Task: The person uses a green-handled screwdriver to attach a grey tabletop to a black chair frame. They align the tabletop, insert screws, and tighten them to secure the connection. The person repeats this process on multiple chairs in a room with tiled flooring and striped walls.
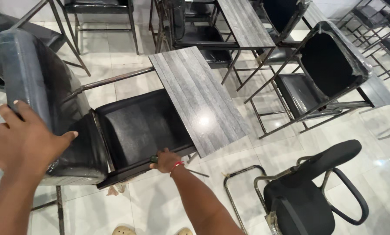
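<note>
Your left hand (25,141) grips the padded back of the black chair (134,130), right in front of you. Your right hand (166,160) wraps around the front edge of its seat. The chair's long gray wood-look writing board (199,98) points away from you and a bit left. One armchair (310,191) with curved arms stands just right.

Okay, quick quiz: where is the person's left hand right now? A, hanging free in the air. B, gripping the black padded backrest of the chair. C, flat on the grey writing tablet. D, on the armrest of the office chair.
B: the left hand wraps over the backrest of the tablet-arm chair, while the right hand is down at the seat's front edge.
</note>
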